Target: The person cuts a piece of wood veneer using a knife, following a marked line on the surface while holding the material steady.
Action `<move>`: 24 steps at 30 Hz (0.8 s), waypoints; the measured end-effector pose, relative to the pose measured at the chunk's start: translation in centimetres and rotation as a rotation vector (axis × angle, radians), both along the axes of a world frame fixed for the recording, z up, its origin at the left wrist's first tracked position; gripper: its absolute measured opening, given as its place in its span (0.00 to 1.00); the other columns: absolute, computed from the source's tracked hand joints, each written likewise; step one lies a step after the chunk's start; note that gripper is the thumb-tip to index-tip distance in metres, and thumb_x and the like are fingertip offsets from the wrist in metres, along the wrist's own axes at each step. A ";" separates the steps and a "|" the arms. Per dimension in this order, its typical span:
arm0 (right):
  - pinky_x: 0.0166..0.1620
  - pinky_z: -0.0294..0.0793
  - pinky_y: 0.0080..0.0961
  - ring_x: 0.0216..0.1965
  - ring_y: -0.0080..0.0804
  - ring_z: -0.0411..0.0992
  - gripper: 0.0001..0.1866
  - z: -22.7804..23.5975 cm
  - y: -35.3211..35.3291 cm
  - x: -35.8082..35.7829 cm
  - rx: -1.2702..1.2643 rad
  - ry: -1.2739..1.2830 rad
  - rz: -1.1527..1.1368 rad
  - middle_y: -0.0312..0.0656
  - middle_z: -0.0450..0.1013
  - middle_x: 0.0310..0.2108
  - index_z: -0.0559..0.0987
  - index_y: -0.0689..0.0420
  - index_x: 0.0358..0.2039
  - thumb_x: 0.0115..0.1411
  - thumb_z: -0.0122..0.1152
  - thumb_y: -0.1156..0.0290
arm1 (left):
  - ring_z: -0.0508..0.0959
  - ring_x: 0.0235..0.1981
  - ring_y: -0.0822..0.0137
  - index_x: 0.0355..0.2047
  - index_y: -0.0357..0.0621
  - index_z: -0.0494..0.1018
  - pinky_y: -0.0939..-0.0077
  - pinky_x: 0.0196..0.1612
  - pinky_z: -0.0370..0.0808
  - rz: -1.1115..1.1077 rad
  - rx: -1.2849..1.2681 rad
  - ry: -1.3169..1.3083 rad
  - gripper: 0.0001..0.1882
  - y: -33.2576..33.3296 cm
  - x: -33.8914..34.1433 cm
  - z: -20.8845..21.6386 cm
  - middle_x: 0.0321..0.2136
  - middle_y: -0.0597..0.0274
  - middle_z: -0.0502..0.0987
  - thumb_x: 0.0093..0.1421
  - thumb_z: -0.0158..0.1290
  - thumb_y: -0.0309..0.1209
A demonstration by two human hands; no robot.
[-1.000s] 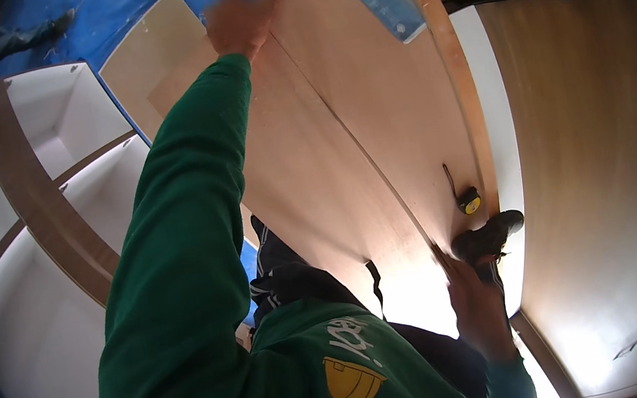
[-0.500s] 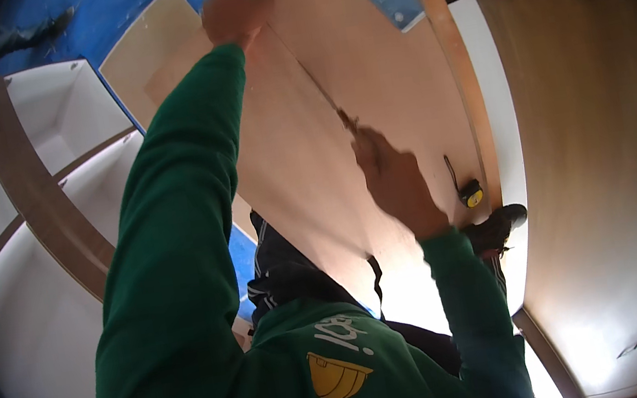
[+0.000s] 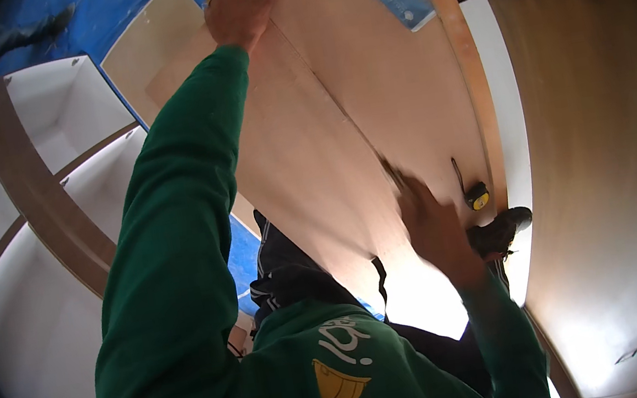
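Remotely, I'm resting my left hand (image 3: 241, 14), spread, at the far end of the wooden panel (image 3: 401, 88) below; my right hand (image 3: 433, 223) is gripping a blurred tool (image 3: 390, 170) at a dark line (image 3: 324, 89). I'm judging the panel stiff, best edge-held.

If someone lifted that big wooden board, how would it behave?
The wooden board would probably be unwieldy, being so broad. It might flex along the long dark line running down it. If tilted, the tape measure on top could slide.

The tape measure (image 3: 477, 196) lies on the board (image 3: 390, 73) — shelving (image 3: 45, 190) to the left; panel (image 3: 608, 155) right.
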State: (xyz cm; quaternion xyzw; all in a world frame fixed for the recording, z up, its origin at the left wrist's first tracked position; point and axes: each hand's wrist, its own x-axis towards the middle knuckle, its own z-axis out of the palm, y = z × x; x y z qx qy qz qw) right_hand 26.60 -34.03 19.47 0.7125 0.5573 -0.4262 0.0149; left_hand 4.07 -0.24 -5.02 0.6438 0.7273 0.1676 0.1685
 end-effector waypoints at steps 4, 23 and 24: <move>0.35 0.79 0.62 0.30 0.70 0.79 0.17 -10.2 3.8 -2.2 0.191 0.145 -0.138 0.59 0.79 0.25 0.74 0.52 0.58 0.76 0.56 0.56 | 0.77 0.65 0.43 0.67 0.39 0.72 0.50 0.67 0.73 -0.013 -0.033 0.044 0.55 -0.1 0.0 0.9 0.63 0.43 0.78 0.60 0.54 0.77; 0.32 0.78 0.61 0.29 0.69 0.78 0.17 -7.1 3.5 -1.5 0.101 0.071 -0.132 0.58 0.78 0.24 0.77 0.53 0.56 0.75 0.58 0.57 | 0.80 0.60 0.40 0.66 0.39 0.72 0.49 0.64 0.76 0.005 -0.054 0.048 0.55 0.3 0.0 0.7 0.58 0.41 0.81 0.59 0.54 0.78; 0.33 0.78 0.61 0.29 0.69 0.78 0.18 -9.0 4.2 -1.9 0.205 0.132 -0.126 0.59 0.78 0.24 0.76 0.53 0.57 0.75 0.58 0.56 | 0.80 0.61 0.41 0.68 0.40 0.70 0.50 0.65 0.76 -0.011 -0.090 0.074 0.56 0.4 -0.2 1.0 0.59 0.42 0.80 0.59 0.54 0.78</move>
